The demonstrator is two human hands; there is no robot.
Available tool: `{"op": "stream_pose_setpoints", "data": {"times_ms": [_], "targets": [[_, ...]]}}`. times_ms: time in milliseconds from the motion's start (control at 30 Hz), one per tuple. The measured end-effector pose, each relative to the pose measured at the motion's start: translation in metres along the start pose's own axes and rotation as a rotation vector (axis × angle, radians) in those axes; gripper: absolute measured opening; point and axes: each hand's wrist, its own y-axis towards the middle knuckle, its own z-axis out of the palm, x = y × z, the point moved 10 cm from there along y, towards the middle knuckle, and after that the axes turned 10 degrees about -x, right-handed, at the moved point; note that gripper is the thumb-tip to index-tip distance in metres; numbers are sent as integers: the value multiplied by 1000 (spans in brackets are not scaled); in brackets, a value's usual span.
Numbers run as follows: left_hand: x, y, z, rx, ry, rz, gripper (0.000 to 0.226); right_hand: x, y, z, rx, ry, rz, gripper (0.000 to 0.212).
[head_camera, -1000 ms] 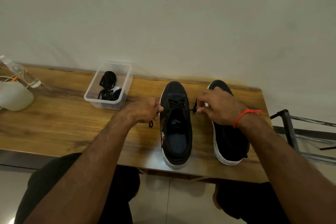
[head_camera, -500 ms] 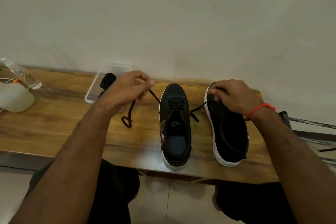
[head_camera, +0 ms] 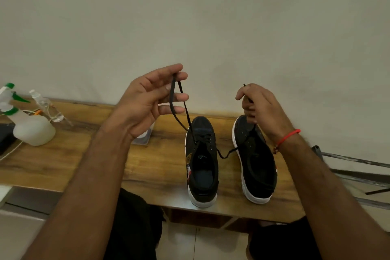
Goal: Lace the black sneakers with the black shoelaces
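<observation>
Head view: left hand (head_camera: 145, 101) pinches the shoelace (head_camera: 173, 99) loop at its fingertips; right hand (head_camera: 261, 107) grips the other end above the sneakers (head_camera: 201, 167).

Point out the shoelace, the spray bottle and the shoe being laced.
shoelace (head_camera: 172, 99), head view, the strand hanging from the raised left hand.
spray bottle (head_camera: 33, 129), head view, its white body.
shoe being laced (head_camera: 201, 186), head view, its inner sole.

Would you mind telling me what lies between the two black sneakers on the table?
In the head view, a slack stretch of the black shoelace crosses the gap between the left sneaker and the right sneaker, above bare wooden table.
</observation>
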Motion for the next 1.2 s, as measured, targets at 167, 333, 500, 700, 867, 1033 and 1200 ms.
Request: {"op": "stream_pose_setpoints", "data": {"times_ms": [167, 333, 500, 700, 867, 1033, 1200], "targets": [[-27, -3, 12, -164, 207, 158, 23, 70, -10, 2, 0, 97, -149, 29], [-76, -4, 28, -274, 365, 306, 11, 145, -4, -16, -66, 147, -299, 28], [-131, -6, 39, -282, 401, 374, 18, 202, 1, -36, -195, 123, -394, 26], [-187, -16, 56, -341, 336, 484, 23, 229, 3, -44, -211, 139, -391, 23], [-196, -18, 70, -328, 308, 462, 21, 227, 2, -46, -242, 233, -324, 16], [-218, -24, 79, -339, 287, 512, 20, 233, 1, -56, -278, 265, -265, 8], [-231, -25, 94, -333, 344, 550, 20, 240, 3, -61, -271, 271, -206, 8]]}}
